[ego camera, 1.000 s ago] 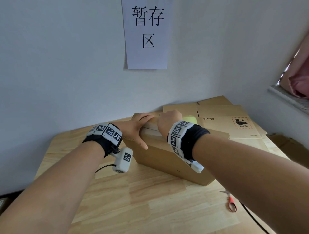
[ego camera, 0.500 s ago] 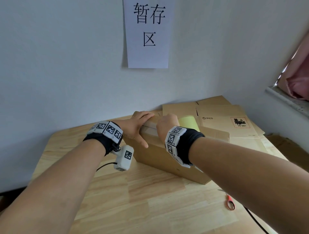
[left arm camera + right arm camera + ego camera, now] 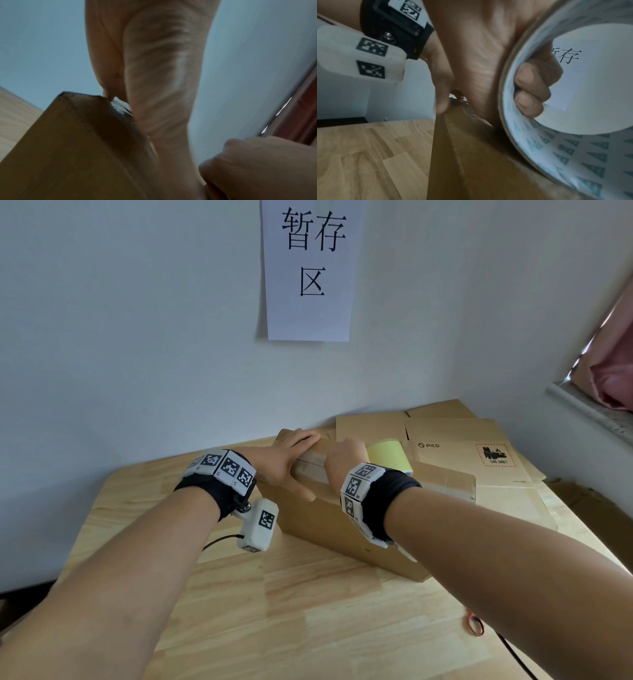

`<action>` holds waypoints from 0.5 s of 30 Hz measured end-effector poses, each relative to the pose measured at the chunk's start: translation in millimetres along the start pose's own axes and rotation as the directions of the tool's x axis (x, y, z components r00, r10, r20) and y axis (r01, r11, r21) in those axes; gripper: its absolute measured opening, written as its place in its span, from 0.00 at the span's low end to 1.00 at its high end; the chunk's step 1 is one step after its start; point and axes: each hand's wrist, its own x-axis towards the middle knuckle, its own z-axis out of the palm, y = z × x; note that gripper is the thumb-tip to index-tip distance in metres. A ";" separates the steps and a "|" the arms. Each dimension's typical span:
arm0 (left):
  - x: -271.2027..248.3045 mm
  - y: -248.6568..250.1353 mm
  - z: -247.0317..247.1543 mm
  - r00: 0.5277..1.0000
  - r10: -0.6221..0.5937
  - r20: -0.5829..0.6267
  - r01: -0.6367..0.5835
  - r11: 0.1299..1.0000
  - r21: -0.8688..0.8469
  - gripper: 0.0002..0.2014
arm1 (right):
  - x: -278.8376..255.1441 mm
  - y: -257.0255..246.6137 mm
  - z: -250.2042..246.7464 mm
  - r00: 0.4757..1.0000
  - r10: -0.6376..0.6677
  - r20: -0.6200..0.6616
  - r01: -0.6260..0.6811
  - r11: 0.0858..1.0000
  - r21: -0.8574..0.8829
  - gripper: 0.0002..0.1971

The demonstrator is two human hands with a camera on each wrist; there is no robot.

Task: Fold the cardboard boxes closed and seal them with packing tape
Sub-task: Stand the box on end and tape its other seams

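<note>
The wooden counter (image 3: 239,604) carries a brown cardboard box (image 3: 329,525) at the middle of the head view, lying slantwise from about 10 o'clock to 4 o'clock. Its top flaps are folded down, and a strip of clear tape (image 3: 310,469) runs along the top between the two hands. Flattened cardboard boxes (image 3: 462,453), one printed with PICO and a red-bordered label, lie behind it toward 2 o'clock, against the wall.

The left hand (image 3: 286,460) lies over the box's far left end, at 11 o'clock of the box: fingers straight across the top, thumb down the near side, the grip spread and pressing flat. In the left wrist view the palm (image 3: 154,67) sits against the box corner (image 3: 72,100).

The right hand (image 3: 346,455) sits just beside it on the top, toward 3 o'clock of the left hand, its grip curled round a roll of packing tape (image 3: 390,455). The roll shows pale yellow from above; in the right wrist view its white core (image 3: 573,148) is printed with small grey triangles, and the fingers (image 3: 532,86) hook through it while its rim touches the box top (image 3: 479,169).

An orange-handled tool (image 3: 474,625), only partly visible, lies on the counter at 4 o'clock, well apart from the box.
</note>
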 end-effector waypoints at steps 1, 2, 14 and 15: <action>-0.5 0.8 0.7 1.000 -0.015 -0.025 0.014 0.999 -0.048 0.48 | 1.1 0.1 1.1 1.000 -0.006 -0.005 0.006 1.000 0.001 0.14; -0.2 2.9 2.1 0.996 -0.037 -0.076 0.031 0.996 -0.087 0.40 | 2.0 0.5 1.8 1.000 -0.011 -0.008 0.011 1.000 0.007 0.15; 32.2 34.6 49.4 0.830 -0.202 -0.520 0.215 0.976 -0.035 0.22 | -7.8 22.1 -9.8 0.994 0.080 0.076 -0.087 0.992 0.094 0.08; 33.4 33.9 48.9 0.840 -0.218 -0.497 0.228 0.973 -0.042 0.22 | -11.5 27.0 -11.8 0.993 0.086 0.086 -0.097 0.987 0.128 0.07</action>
